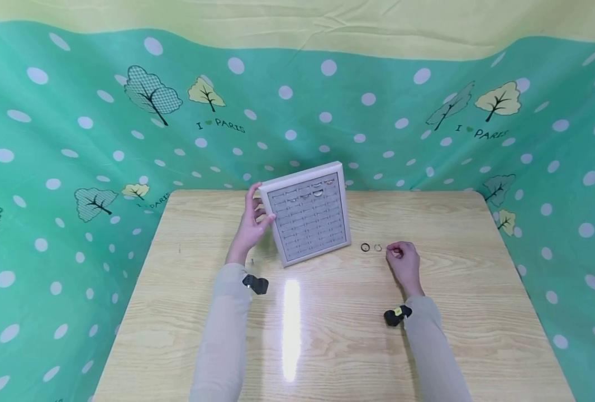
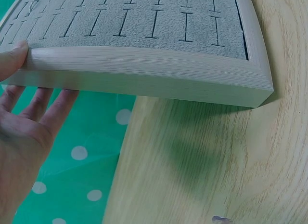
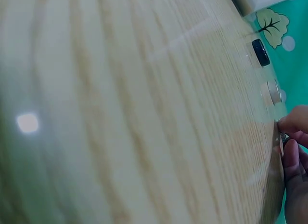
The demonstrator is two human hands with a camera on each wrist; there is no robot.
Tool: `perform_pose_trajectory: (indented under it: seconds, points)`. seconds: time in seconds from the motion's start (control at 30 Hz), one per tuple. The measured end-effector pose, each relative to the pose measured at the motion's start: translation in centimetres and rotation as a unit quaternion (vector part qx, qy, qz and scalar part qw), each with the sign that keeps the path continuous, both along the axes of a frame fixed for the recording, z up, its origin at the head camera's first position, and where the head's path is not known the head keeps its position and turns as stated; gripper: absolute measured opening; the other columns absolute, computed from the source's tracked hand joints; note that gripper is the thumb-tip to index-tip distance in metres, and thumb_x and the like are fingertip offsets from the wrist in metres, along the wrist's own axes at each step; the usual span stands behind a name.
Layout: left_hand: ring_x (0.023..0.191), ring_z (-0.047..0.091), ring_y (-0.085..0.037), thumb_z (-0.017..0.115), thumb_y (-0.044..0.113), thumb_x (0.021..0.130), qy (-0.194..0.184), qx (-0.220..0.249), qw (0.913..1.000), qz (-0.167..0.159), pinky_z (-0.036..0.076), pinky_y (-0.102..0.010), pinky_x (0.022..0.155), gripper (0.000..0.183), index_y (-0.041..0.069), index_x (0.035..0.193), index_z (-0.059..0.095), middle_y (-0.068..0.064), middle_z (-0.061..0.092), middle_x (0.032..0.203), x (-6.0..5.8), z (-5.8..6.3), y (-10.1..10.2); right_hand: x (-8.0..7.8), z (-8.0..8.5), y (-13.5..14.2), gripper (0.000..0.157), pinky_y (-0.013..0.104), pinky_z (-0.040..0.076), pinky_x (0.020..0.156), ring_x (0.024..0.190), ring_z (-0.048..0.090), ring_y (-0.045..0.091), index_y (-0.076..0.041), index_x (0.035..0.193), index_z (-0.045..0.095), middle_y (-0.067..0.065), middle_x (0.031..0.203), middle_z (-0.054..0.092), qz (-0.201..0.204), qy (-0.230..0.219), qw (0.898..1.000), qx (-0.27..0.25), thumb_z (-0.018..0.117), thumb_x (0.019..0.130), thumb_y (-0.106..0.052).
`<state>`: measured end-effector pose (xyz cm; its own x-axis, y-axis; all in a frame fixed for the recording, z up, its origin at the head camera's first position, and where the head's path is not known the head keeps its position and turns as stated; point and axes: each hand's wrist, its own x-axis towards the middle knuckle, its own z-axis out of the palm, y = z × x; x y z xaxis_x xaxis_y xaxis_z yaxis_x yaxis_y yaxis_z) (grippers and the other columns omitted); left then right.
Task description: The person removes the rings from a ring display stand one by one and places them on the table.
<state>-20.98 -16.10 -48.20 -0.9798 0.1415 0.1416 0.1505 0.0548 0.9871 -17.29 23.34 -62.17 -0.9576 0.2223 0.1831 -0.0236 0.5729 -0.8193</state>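
A ring display tray (image 1: 346,207) with a pale frame and slotted grey padding stands tilted on the table. Several rings (image 1: 318,193) sit in its upper rows. My left hand (image 1: 251,224) grips its left edge; in the left wrist view the thumb lies over the frame (image 2: 144,60) and the fingers are underneath. To the right of the tray, my right hand (image 1: 405,263) is low at the tabletop, with thumb and fingers pinching a small ring (image 3: 283,138), mostly covered by them. Beside it on the table are a black ring (image 3: 260,53) and a silver ring (image 3: 274,92).
The wooden table (image 1: 337,346) ends at a green dotted cloth (image 1: 297,111) behind and at both sides. A bright light reflection (image 1: 291,329) runs down the table's middle. Each wrist carries a small black camera (image 1: 256,284).
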Motion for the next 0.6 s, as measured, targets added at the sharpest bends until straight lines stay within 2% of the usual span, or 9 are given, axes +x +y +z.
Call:
perform_pose_trajectory:
  seconds: [0.27, 0.47, 0.6]
  points:
    - [0.102, 0.056, -0.039, 0.055, -0.017, 0.087, 0.003, -0.011, 0.9999, 0.001, 0.053, -0.045, 0.087, 0.085, 0.018, 0.152, 0.012, -0.024, 0.048, 0.126, 0.1, 0.0, 0.0, 0.1, 0.3, -0.1, 0.011, 0.011, 0.039, 0.065, 0.081, 0.051, 0.019, 0.007, 0.095, 0.066, 0.018, 0.1, 0.055, -0.001, -0.024, 0.999, -0.022, 0.065, 0.084, 0.004]
    - [0.103, 0.056, -0.039, 0.055, -0.016, 0.088, 0.001, -0.01, 1.0, -0.001, 0.051, -0.048, 0.089, 0.084, 0.02, 0.151, 0.014, -0.024, 0.048, 0.126, 0.1, 0.0, 0.0, 0.1, 1.2, -0.4, 0.022, 0.013, 0.041, 0.067, 0.085, 0.053, 0.022, 0.005, 0.107, 0.061, 0.017, 0.103, 0.051, -0.007, -0.054, 0.998, -0.037, 0.063, 0.086, 0.0]
    - [0.104, 0.056, -0.04, 0.055, -0.016, 0.088, 0.002, -0.009, 1.0, -0.001, 0.05, -0.05, 0.09, 0.084, 0.022, 0.152, 0.014, -0.024, 0.048, 0.127, 0.0, 0.1, -0.1, -0.3, 2.2, -0.9, 0.027, 0.013, 0.041, 0.067, 0.087, 0.054, 0.024, 0.004, 0.112, 0.06, 0.017, 0.11, 0.051, 0.006, -0.053, 0.998, -0.04, 0.063, 0.085, 0.001]
